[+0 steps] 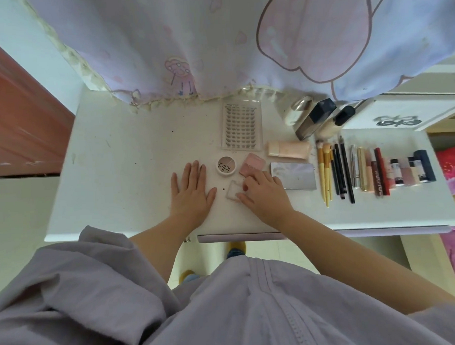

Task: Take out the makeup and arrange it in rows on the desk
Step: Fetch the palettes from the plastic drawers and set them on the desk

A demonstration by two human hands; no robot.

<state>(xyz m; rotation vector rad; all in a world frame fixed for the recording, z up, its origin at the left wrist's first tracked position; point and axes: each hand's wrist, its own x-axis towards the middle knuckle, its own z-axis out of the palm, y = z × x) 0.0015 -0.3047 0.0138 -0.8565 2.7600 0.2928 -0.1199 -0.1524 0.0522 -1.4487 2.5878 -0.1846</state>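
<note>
— White desk (123, 160) fills my feed, with a cartoon-print curtain (191, 44) hanging over its far edge. What do you see on it?

— Makeup laid out. A tray of false lashes (241, 126) sits at the back, a round pot (226, 166) and a pink compact (252, 164) just in front of it, a peach tube (288, 149) and a silver palette (293, 175) to their right.

— And further right?

— Brushes (324, 174), dark pencils (342, 168), then a tight row of lipsticks and small bottles (396, 173). Three taller bottles (317, 117) stand behind them.

— The hands?

— From where I sit, the left hand (192, 191) lies flat on the desk, fingers straight, holding nothing. The right hand (264, 194) has its fingers curled onto a small clear square case (233, 194), thumb at the near edge, just in front of the pink compact.
</note>
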